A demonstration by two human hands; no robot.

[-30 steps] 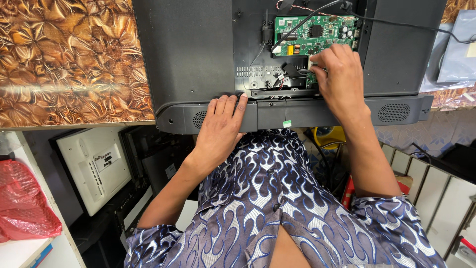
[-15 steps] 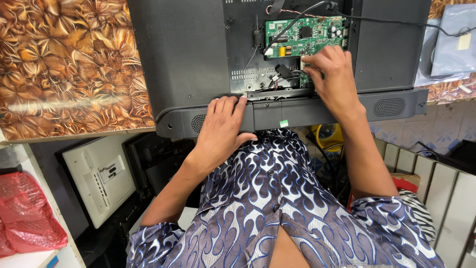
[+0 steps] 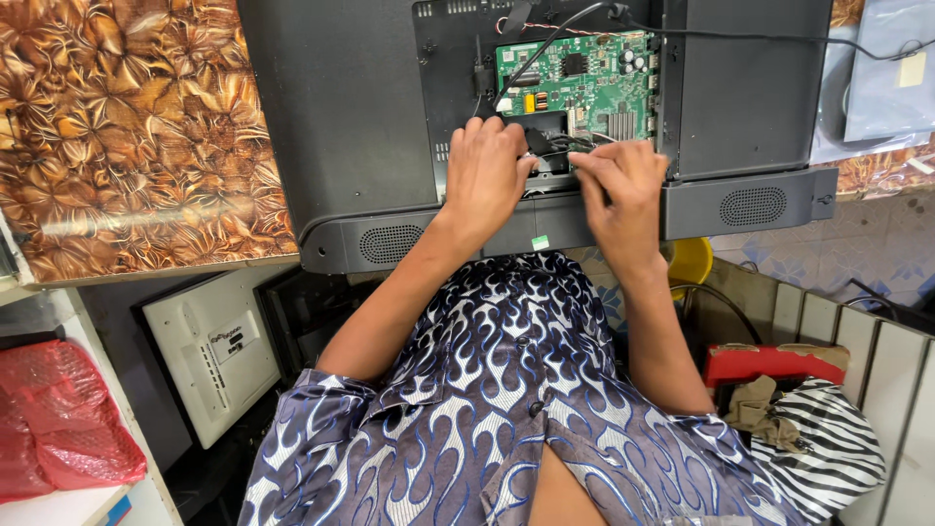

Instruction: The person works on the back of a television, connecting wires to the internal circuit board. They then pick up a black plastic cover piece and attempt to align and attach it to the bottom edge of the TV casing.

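Work piece: a black flat-panel television [image 3: 351, 127] lies face down on the desk [image 3: 136, 136], which is covered in a brown leaf-patterned sheet; its back cover is off around the middle.
Circuit board: a green circuit board [image 3: 577, 83] sits exposed in the open bay, just above both hands.
Cables: a bundle of thin black wires [image 3: 551, 146] runs below the board, between the two hands; a thicker black cable [image 3: 740, 37] leads away to the right.
Left hand: the left hand [image 3: 487, 175] rests on the panel edge, its grip curled, fingertips at the wires; whether they pinch a wire I cannot tell.
Right hand: the right hand [image 3: 623, 185] has its fingers bent inward at the same bundle; the grip looks closed, but what it holds is covered.
Doing it well: in my judgement, small plugs here want a straight pull at the plug body, not the wire, with the other hand steadying the panel.
Hidden: the connector itself lies behind the fingers; the top of the television is cut off by the frame.
Nearby: a white panel [image 3: 209, 351] leans below the desk, a red bag [image 3: 54, 429] at left, a zebra-striped cloth [image 3: 828, 438] at right.
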